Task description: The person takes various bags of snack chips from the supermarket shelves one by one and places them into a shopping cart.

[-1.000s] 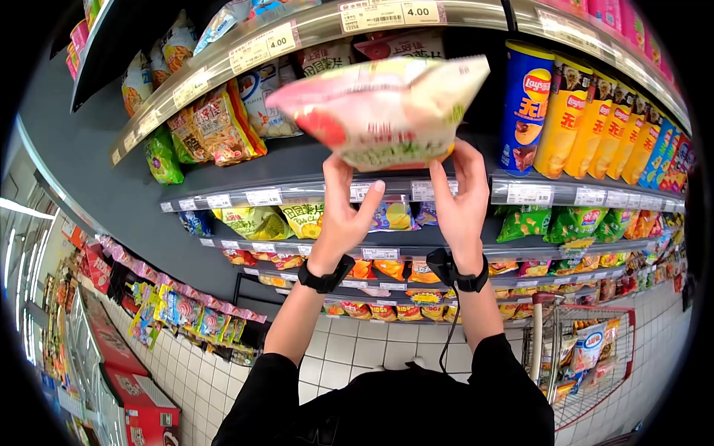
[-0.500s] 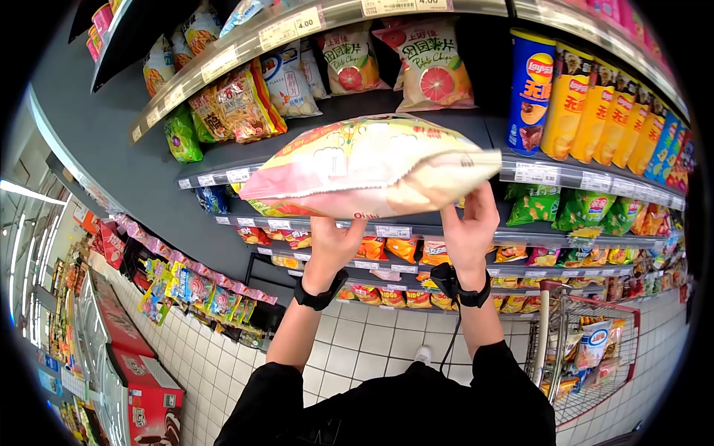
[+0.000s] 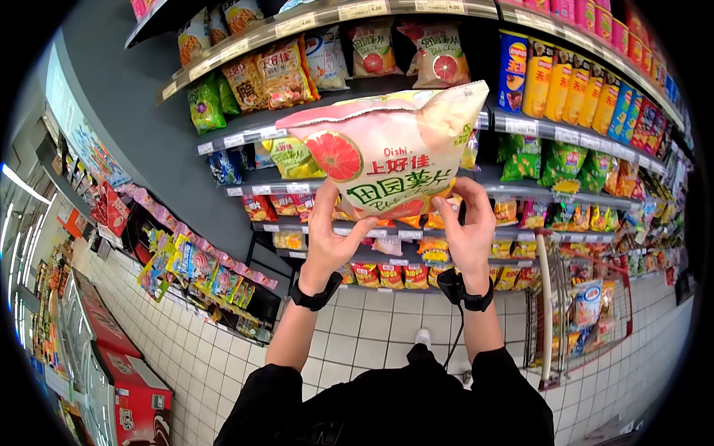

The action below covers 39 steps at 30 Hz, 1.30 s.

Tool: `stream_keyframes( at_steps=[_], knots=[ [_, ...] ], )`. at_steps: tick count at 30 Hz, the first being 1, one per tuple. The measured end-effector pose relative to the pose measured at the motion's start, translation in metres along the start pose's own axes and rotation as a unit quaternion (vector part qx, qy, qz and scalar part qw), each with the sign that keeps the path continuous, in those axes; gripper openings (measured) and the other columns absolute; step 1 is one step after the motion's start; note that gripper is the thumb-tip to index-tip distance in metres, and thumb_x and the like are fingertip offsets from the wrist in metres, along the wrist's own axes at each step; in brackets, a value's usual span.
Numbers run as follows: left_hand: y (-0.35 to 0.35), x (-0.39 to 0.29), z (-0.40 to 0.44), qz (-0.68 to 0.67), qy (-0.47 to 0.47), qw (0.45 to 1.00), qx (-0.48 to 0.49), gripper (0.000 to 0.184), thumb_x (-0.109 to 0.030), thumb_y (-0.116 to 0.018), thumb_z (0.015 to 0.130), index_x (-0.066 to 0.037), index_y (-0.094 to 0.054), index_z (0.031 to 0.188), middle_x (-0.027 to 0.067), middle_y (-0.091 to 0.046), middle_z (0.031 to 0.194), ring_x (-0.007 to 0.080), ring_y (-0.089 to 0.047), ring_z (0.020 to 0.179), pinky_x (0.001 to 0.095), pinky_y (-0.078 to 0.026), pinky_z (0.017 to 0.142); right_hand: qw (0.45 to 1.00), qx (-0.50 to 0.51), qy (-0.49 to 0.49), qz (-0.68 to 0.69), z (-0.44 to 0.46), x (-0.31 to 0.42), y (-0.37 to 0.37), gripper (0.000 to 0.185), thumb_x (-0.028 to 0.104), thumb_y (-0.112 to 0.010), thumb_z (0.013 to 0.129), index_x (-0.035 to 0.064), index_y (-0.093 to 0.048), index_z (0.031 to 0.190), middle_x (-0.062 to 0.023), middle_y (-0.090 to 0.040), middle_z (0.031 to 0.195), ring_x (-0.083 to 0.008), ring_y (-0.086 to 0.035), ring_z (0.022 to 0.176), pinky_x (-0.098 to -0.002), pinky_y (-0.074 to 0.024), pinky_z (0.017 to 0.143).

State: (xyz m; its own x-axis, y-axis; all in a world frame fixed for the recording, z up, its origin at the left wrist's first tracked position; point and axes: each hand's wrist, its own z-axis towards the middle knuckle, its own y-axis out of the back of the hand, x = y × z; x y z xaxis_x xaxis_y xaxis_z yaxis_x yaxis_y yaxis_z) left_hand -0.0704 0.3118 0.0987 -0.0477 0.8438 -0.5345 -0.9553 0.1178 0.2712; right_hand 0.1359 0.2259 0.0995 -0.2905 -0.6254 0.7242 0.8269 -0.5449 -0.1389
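Observation:
A pink and cream bag of Oishi potato chips (image 3: 398, 152), with a grapefruit picture on its front, is held up before the shelves. My left hand (image 3: 332, 236) grips its lower left part, thumb on the front and fingers partly behind. The lower right corner is pinched by my right hand (image 3: 467, 227), thumb in front. Both wrists wear black bands. Behind the bag's top, two similar grapefruit chip bags (image 3: 444, 61) stand on the upper shelf.
Canisters of Lay's (image 3: 541, 83) line the shelf at the right. A shopping cart (image 3: 544, 312) with snack bags stands at the lower right. Hanging candy packs (image 3: 195, 266) and a red freezer (image 3: 137, 394) are on the left, above a tiled floor (image 3: 372, 327).
The bag has tipped so its printed front faces me, after its top edge and another side showed. The view has shifted, and the shelves look farther away.

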Motion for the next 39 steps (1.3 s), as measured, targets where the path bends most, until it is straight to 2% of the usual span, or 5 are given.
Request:
stream_keyframes(
  at_steps=[4,18,29,31,39],
  knots=[
    [0.027,-0.032,-0.050,-0.042,0.044,0.998,0.018,0.068,-0.015,-0.079,0.075,0.002,-0.046,0.132,0.0168,-0.056,0.125,0.0253,-0.060,0.105,0.0338,-0.051,0.080,0.999,0.018,0.020,-0.045,-0.056,0.031,0.000,0.036,0.003,-0.071,0.084,-0.0019,-0.057,0.117,-0.0083,-0.064,0.099,-0.0150,-0.059,0.095,-0.0298,-0.0469,0.086],
    [-0.013,-0.111,-0.146,-0.293,0.175,0.939,0.051,0.059,-0.017,-0.065,0.093,0.008,-0.037,0.139,0.0180,-0.059,0.122,0.0207,-0.058,0.111,0.0322,-0.046,0.095,0.982,0.039,-0.186,-0.005,-0.181,0.101,0.073,0.062,0.017,-0.060,0.096,-0.0041,-0.029,0.145,-0.0150,-0.047,0.137,-0.0198,-0.049,0.124,-0.0320,-0.0436,0.099],
    [-0.145,-0.175,-0.207,-0.388,0.245,0.858,0.232,0.065,-0.019,-0.068,0.090,0.002,-0.035,0.142,0.0160,-0.051,0.133,0.0216,-0.057,0.114,0.0320,-0.051,0.089,0.966,-0.091,-0.235,-0.052,-0.263,0.161,0.221,0.060,0.016,-0.070,0.089,-0.0068,-0.041,0.137,-0.0110,-0.061,0.118,-0.0107,-0.060,0.097,-0.0247,-0.0519,0.078],
    [-0.176,-0.210,-0.224,-0.384,0.249,0.847,0.270,0.064,-0.021,-0.067,0.091,0.002,-0.035,0.141,0.0163,-0.051,0.133,0.0228,-0.057,0.115,0.0328,-0.051,0.089,0.959,-0.121,-0.251,-0.058,-0.288,0.180,0.264,0.062,0.019,-0.071,0.089,-0.0080,-0.042,0.136,-0.0112,-0.063,0.113,-0.0096,-0.063,0.085,-0.0235,-0.0547,0.062],
    [-0.290,-0.356,-0.316,-0.408,0.261,0.778,0.399,0.061,-0.033,-0.054,0.099,0.004,-0.032,0.143,0.0161,-0.052,0.132,0.0192,-0.053,0.119,0.0316,-0.043,0.099,0.925,-0.217,-0.308,-0.044,-0.398,0.264,0.419,0.060,0.024,-0.071,0.088,-0.0084,-0.046,0.133,-0.0094,-0.066,0.104,-0.0089,-0.064,0.070,-0.0225,-0.0539,0.055]
  ],
)
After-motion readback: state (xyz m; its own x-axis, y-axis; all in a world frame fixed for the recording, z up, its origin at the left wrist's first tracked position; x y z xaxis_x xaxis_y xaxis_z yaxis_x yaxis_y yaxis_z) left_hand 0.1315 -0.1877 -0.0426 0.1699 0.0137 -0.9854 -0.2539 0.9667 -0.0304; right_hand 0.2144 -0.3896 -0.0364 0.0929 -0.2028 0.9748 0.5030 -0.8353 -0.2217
